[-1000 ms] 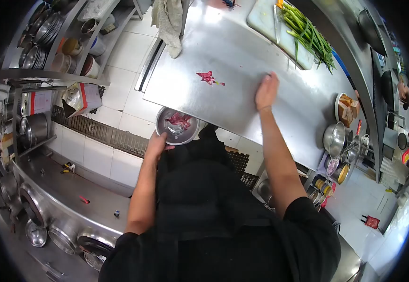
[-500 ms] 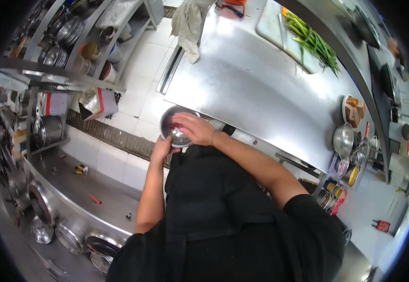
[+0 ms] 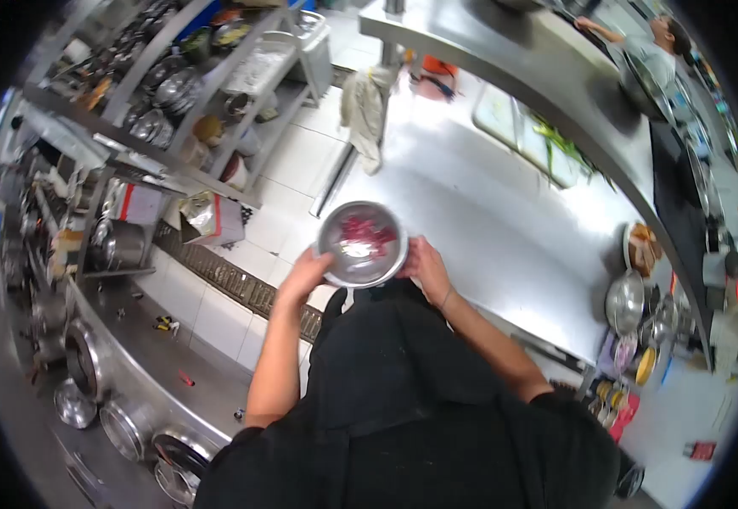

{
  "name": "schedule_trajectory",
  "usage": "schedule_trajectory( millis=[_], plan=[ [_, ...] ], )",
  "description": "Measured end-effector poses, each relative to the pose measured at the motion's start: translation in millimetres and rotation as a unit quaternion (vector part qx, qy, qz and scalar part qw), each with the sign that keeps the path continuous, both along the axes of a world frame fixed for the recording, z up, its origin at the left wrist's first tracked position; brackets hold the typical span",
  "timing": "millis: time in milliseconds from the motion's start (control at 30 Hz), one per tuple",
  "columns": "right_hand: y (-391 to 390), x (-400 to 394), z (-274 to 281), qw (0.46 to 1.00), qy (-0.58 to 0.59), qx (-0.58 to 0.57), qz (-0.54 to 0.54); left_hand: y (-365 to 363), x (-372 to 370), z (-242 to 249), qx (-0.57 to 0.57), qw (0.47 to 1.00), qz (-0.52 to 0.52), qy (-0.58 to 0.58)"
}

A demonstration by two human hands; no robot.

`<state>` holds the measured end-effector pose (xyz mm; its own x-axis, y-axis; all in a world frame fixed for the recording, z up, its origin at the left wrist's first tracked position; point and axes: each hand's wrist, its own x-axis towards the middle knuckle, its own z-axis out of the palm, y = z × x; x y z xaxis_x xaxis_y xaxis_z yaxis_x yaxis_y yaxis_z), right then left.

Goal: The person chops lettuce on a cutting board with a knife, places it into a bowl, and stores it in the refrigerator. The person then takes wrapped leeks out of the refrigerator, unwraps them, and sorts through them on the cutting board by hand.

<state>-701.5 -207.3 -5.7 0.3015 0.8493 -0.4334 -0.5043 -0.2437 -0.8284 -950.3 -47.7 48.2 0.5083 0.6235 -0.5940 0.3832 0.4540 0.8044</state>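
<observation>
Between my two hands is a round steel bowl point(image 3: 335, 254), held at its rim in front of my apron. Reddish-purple chopped pieces point(image 3: 367, 233), perhaps red onion, lie inside it; their exact kind is too blurred to tell. My left hand point(image 3: 307, 276) grips the left side, thumb over the rim. On the opposite side, my right hand point(image 3: 426, 265) has its fingers closed on the rim. The bowl is beside the near corner of the steel worktable point(image 3: 488, 229).
On the worktable, a white cutting board point(image 3: 494, 119) bears green onions point(image 3: 560, 144) and a knife. A cloth point(image 3: 364, 110) hangs at the table's corner. Steel bowls point(image 3: 625, 303) stand at the right end. Pot shelves point(image 3: 250, 85) and an open carton point(image 3: 210, 218) are on the left.
My right hand has come out of the bowl and now grips its right rim. The bowl has been raised and moved right, and its contents are in plain view.
</observation>
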Motion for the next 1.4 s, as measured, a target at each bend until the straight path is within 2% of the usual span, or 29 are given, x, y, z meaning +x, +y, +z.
schedule_trajectory(
  millis=[33, 100, 167, 233, 300, 433, 533, 633, 700, 767, 833, 933, 1033, 1133, 1233, 1267, 1300, 1333, 1367, 1400],
  plan=[
    [3, 2, 6, 0.999, 0.048, 0.004, -0.019, 4, 32, 9, -0.019, 1.000, -0.002, -0.010],
    [6, 13, 12, 0.991, 0.113, 0.018, -0.074, 23, 79, 4, -0.030, 0.996, -0.084, -0.004],
    [6, 29, 12, 0.975, 0.154, 0.039, -0.153, 38, 123, -40, -0.127, 0.987, -0.089, -0.038],
    [4, 46, 5, 0.973, 0.113, 0.023, -0.200, 29, 152, -10, -0.105, 0.988, -0.076, -0.082],
    [3, 55, 11, 0.979, 0.092, 0.027, -0.179, 32, 170, -11, -0.093, 0.978, -0.134, -0.130],
    [16, 60, 2, 0.993, -0.001, -0.032, -0.113, 32, 169, -15, -0.076, 0.970, -0.215, -0.086],
    [37, 42, 1, 0.992, -0.052, -0.058, -0.100, 51, 141, -9, -0.063, 0.958, -0.280, -0.019],
    [78, 21, 6, 0.990, -0.097, -0.045, -0.092, 76, 99, -21, -0.067, 0.973, -0.213, -0.063],
    [117, 10, 9, 0.976, -0.172, -0.034, -0.127, 102, 69, -26, -0.071, 0.977, -0.190, -0.071],
    [166, 6, 2, 0.944, -0.288, -0.019, -0.161, 135, 38, -28, -0.080, 0.979, -0.172, -0.074],
    [217, 2, -6, 0.879, -0.437, -0.009, -0.191, 172, 5, -42, -0.075, 0.979, -0.176, -0.073],
    [281, -20, 3, 0.864, -0.448, -0.052, -0.225, 230, -55, -48, -0.054, 0.985, -0.151, -0.065],
    [322, -2, -43, 0.856, -0.392, 0.043, -0.335, 283, -128, -59, -0.067, 0.993, -0.076, -0.065],
    [342, 6, -30, 0.868, -0.345, -0.002, -0.357, 334, -197, -55, -0.091, 0.996, 0.007, -0.014],
    [356, -12, 11, 0.883, -0.273, -0.121, -0.363, 373, -244, -54, -0.094, 0.994, 0.057, -0.012],
    [346, 1, -21, 0.860, -0.381, -0.121, -0.318, 383, -255, -55, -0.095, 0.993, 0.068, -0.006],
    [333, 33, -58, 0.816, -0.490, -0.118, -0.283, 399, -256, -59, -0.089, 0.994, 0.067, -0.014],
    [340, 35, -59, 0.738, -0.571, -0.112, -0.342, 417, -260, -81, -0.076, 0.995, 0.058, -0.003],
    [356, 24, -61, 0.648, -0.641, -0.111, -0.396, 432, -254, -81, -0.067, 0.995, 0.060, 0.033],
    [361, 17, -64, 0.666, -0.582, -0.128, -0.449, 445, -246, -81, -0.075, 0.994, 0.078, 0.019]
  ],
)
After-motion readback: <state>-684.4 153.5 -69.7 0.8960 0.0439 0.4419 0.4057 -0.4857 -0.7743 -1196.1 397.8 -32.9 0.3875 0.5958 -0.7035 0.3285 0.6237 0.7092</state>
